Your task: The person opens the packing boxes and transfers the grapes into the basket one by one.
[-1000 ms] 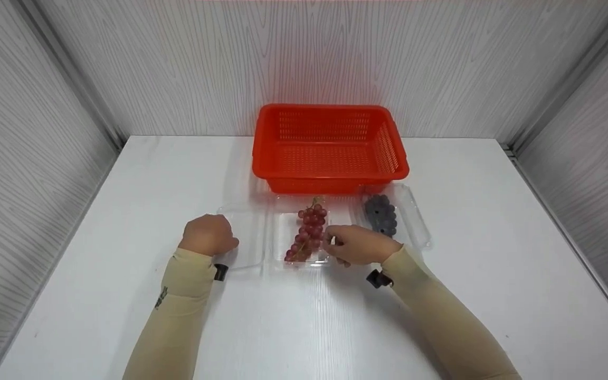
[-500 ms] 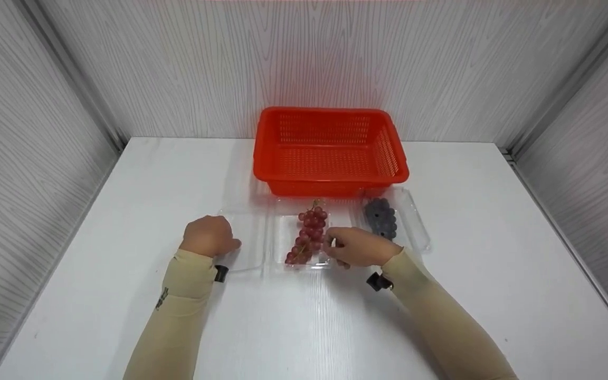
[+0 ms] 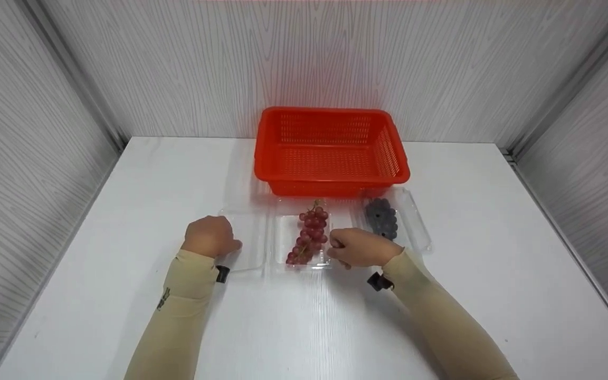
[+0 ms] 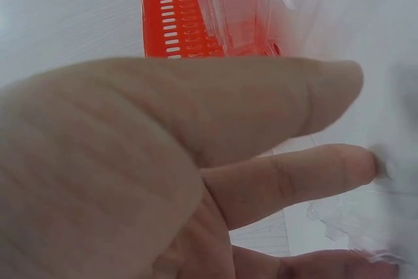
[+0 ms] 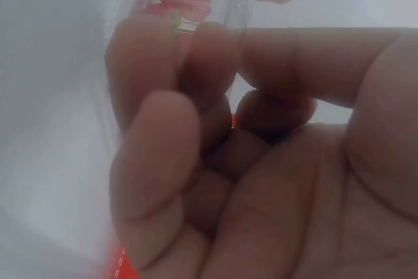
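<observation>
Right hand (image 3: 362,247) just curled its fingers tighter, no red grapes (image 3: 312,231) held tho; left hand (image 3: 210,235): fingers apart, touching clear lid (image 3: 249,237).

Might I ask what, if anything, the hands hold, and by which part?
The left hand grips nothing; whether the right hand pinches the red-grape container's edge cannot be told.

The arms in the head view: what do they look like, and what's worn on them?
They are a person's arms. The left sleeve and right sleeve are tan; the left has a small dark marking. Small black pieces sit by both wrists. The left hand and right hand are ungloved.
</observation>
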A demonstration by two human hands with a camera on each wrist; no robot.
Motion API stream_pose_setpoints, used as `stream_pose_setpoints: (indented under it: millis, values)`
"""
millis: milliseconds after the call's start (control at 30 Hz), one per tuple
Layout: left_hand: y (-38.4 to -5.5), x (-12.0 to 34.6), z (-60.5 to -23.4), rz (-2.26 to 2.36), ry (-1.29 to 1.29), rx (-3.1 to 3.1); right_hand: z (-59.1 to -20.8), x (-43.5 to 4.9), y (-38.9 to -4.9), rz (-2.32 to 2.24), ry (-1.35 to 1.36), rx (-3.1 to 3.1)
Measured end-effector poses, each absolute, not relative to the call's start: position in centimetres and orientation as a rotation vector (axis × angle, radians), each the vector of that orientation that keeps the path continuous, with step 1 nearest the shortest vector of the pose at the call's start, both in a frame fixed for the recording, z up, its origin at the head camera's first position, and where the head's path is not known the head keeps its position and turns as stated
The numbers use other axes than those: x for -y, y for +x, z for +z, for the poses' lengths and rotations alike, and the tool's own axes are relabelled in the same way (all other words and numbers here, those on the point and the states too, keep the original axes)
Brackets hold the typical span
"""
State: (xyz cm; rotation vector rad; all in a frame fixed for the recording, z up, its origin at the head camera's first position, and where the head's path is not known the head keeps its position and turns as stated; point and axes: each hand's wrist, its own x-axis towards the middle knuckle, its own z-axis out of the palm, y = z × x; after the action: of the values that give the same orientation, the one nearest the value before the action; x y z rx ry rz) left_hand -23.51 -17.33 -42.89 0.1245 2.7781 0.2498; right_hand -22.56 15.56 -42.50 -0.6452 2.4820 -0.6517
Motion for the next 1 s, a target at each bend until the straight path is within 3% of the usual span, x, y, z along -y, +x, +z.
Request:
stream_pose_setpoints:
  millis: [500,833,1000]
  values:
    - [-23.1,17.6,-42.8,0.285,0.074,-2.763,-43.0,-15.4,-22.7,-0.715,-0.651,-2.455]
    - [-22.1,17.3,-40.9,0.304,-0.022,-2.745,-42.5,-15.3,-22.2,-0.745,-0.603,-2.450]
    - [-21.2,15.8,-40.3,0.514,0.166,-2.812,-42.3,-15.5,-22.1,-0.723,-0.675,-2.438]
